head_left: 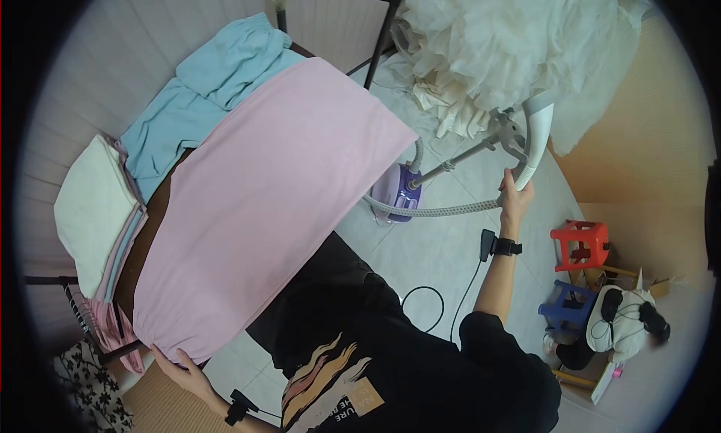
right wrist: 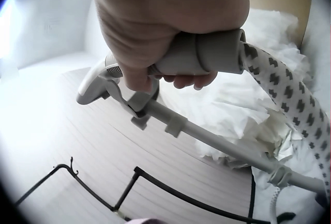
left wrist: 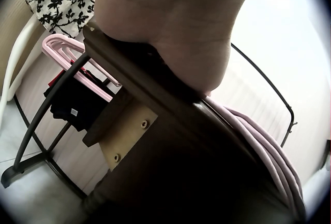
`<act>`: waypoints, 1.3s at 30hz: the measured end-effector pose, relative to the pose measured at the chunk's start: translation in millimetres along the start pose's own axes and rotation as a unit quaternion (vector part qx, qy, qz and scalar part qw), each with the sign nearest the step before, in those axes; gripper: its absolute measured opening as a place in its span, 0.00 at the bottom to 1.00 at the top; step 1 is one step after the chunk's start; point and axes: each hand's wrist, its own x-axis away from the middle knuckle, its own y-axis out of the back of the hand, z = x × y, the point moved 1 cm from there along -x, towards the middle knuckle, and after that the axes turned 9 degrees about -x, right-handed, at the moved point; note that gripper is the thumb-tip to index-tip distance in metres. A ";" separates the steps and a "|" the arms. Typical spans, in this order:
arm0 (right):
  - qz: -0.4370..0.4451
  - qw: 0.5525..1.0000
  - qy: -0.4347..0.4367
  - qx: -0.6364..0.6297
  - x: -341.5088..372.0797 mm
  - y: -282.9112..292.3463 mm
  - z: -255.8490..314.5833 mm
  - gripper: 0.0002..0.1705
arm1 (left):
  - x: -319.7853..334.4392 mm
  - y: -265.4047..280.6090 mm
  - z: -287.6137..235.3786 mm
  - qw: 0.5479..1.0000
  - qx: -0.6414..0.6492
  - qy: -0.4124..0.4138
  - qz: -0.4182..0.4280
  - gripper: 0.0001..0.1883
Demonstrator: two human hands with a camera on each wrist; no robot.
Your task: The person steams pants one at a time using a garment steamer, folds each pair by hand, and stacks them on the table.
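Note:
A garment steamer head [head_left: 538, 125], white with a curved nozzle, is at the bracket [head_left: 511, 136] on top of a slim pole. My right hand [head_left: 516, 200] grips its handle [right wrist: 207, 53], fingers curled round the grey grip just above the patterned hose [right wrist: 289, 87]. A pink garment [head_left: 263, 200] lies spread over a long dark board [head_left: 150, 234]. My left hand [head_left: 184, 373] touches the garment's gathered end at the board's near-left edge, fingers extended on the cloth. The left wrist view shows this hand [left wrist: 165, 32] over the board's rim, its fingertips hidden.
Folded light-blue clothes [head_left: 225, 72] and a folded pile [head_left: 94, 215] lie along the board's far side. The purple steamer base [head_left: 402, 193] stands on the floor. White tulle [head_left: 518, 42] hangs behind the pole. Red [head_left: 580, 245] and blue stools [head_left: 567, 307] stand right, near a seated person.

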 end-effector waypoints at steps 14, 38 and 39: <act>0.012 0.996 -0.028 0.080 18.9 -13.9 -52.0 0.25 | -6.7 10.1 -26.0 1.000 0.000 0.012 0.003 0.33; 0.473 0.822 0.316 -0.023 194.7 -317.4 163.1 0.36 | -3.2 25.0 -16.4 0.939 0.104 0.327 -0.030 0.24; 0.487 0.804 0.340 0.037 198.0 -321.1 168.2 0.38 | -6.6 28.7 -23.2 0.944 0.077 0.322 -0.011 0.25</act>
